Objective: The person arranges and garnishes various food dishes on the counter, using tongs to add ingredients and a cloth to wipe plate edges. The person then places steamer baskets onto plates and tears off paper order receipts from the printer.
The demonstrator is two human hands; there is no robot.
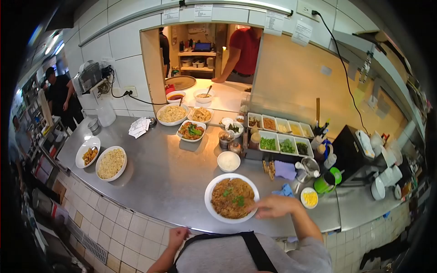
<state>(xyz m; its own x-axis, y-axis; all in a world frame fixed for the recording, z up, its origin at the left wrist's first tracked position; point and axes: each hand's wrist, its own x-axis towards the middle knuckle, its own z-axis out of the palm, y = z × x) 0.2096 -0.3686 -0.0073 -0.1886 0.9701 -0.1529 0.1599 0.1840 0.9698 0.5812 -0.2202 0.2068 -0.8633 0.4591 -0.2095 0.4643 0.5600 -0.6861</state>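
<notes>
White plate [207, 200] of brown food [230, 207], green garnish on top, sits near the front edge of the steel counter [164, 191]. Right hand [275, 207] at the plate's right side, fingers reaching over the rim; can't tell if they touch the food or pinch anything. Left hand [178, 236] well apart from it, loosely curled by the counter edge; can't tell if anything's in it. White bowl [229, 170] just behind the plate; purple sponge [285, 170] and small dish [310, 207] of yellow bits off right. Further out: chopped greens [268, 144], rice bowl [109, 179] far left, person in red shirt [242, 54] beyond the pass-through.
</notes>
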